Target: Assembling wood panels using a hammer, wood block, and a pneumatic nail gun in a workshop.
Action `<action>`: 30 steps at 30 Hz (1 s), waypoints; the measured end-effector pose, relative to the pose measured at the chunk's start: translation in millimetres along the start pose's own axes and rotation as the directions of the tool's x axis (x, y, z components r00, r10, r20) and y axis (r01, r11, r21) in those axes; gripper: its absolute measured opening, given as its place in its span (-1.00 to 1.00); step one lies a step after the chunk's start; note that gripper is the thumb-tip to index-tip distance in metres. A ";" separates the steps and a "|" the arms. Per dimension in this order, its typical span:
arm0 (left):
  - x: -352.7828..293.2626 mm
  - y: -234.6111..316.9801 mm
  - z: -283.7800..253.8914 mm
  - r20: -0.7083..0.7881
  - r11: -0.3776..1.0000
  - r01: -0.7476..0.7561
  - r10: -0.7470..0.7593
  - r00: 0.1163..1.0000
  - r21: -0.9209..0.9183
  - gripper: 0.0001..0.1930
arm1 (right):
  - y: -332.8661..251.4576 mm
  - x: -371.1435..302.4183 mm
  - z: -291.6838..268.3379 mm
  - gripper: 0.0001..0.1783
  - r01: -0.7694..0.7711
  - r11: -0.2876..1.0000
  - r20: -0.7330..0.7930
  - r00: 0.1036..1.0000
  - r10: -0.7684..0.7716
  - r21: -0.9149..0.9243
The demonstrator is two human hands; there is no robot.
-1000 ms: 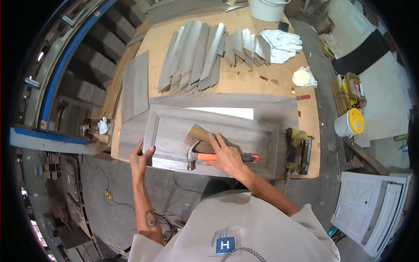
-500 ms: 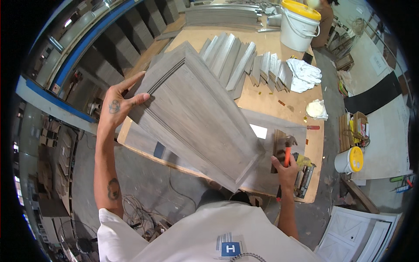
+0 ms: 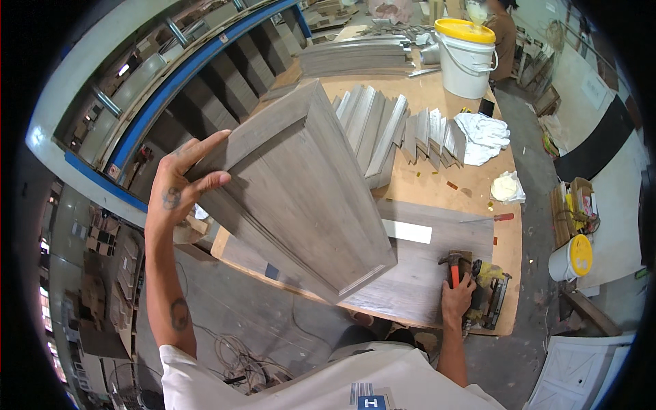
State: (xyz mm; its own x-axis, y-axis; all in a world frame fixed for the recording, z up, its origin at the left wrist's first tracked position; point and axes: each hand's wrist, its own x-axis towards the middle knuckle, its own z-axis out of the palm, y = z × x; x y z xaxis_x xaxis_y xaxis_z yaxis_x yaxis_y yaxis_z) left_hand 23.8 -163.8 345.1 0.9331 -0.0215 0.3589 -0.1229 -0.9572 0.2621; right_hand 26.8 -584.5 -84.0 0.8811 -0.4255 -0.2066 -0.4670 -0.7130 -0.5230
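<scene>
My left hand (image 3: 179, 179) grips the upper left edge of a grey wood-grain cabinet door (image 3: 307, 198), thumb on its face. The framed door is held tilted above the table, its lower corner toward me. At the right, my right hand (image 3: 459, 298) is closed round the orange handle of a claw hammer (image 3: 454, 275), low over the table; whether the hammer rests on it I cannot tell. Right beside that hand lies a yellow and black nail gun (image 3: 493, 287). Under the door a flat grey board (image 3: 410, 273) lies on the table, with a white rectangle (image 3: 408, 231) on it.
Cut moulding strips (image 3: 372, 130) lie across the wooden table (image 3: 471, 184). Toward the right edge are white gloves (image 3: 482, 137), a pale lump on a wrapper (image 3: 506, 187) and a red-handled screwdriver (image 3: 503, 217). A yellow-lidded bucket (image 3: 466, 65) stands at the back, near another person (image 3: 504, 41).
The door has turned and tilted in my left hand, its lower corner shifting left. My right hand has brought the hammer lower, close beside the nail gun. The view has shifted too.
</scene>
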 end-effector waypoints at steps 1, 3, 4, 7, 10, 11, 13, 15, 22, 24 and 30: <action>-0.5 4.6 -1.6 0.000 1.000 -0.006 0.006 1.000 0.003 -0.31 | -0.9 0.3 0.8 -0.15 0.009 1.000 -0.011 1.000 -0.009 -0.004; -3.3 13.8 -2.4 0.024 1.000 -0.024 0.024 0.999 -0.002 -0.25 | -0.3 5.8 1.8 -0.15 0.022 1.000 -0.014 1.000 -0.022 -0.003; -4.3 18.1 -2.9 0.037 0.999 -0.045 0.045 0.998 0.011 -0.25 | -0.4 8.3 1.5 -0.16 0.038 0.999 -0.015 0.999 -0.038 -0.008; -8.7 34.3 -6.4 0.088 0.999 -0.039 0.040 0.995 -0.008 -0.25 | -9.7 16.7 -3.7 -0.15 -0.020 1.000 0.050 0.999 0.021 -0.022; -14.7 56.2 -13.5 0.093 0.997 -0.071 0.071 0.993 -0.012 -0.31 | 2.3 18.1 -0.6 -0.22 0.095 0.994 -0.058 0.994 -0.098 -0.046; -18.4 58.4 -14.4 0.098 0.995 -0.082 0.086 0.991 -0.049 -0.32 | 9.8 19.1 -3.9 -0.22 0.106 0.993 -0.063 0.992 -0.109 -0.047; -31.8 66.8 -21.8 0.087 0.995 -0.092 0.096 0.992 -0.050 -0.35 | 12.1 27.1 -18.3 -0.28 -0.026 0.889 0.202 0.976 -0.076 0.457; -45.2 80.0 -18.3 0.082 1.000 -0.005 0.005 0.997 0.001 -0.36 | -39.1 5.5 -77.4 -0.27 -0.139 0.619 0.348 0.909 -0.230 0.773; -66.5 115.9 -8.1 -0.105 0.995 -0.033 0.043 0.994 0.091 -0.46 | -208.3 -27.4 -261.0 -0.04 -0.096 0.050 0.078 0.318 -0.945 0.994; -70.8 109.2 -9.6 -0.129 0.996 -0.058 0.067 0.989 0.070 -0.33 | -255.4 -53.7 -302.7 -0.23 -0.089 0.072 0.101 0.385 -0.917 0.993; -68.8 113.6 -8.2 -0.268 0.977 -0.212 0.201 0.942 -0.013 0.00 | -328.4 -97.0 -305.0 -0.38 0.357 0.077 -0.057 0.350 -0.935 0.931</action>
State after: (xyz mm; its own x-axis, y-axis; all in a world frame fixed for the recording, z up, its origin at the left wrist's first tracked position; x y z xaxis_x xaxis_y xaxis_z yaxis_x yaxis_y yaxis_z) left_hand -57.1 -268.7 357.5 0.7639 -0.1349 0.6311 -0.3220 -0.9272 0.1916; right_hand 71.7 -479.0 360.0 0.7407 0.4858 0.4640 0.3489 0.3122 -0.8837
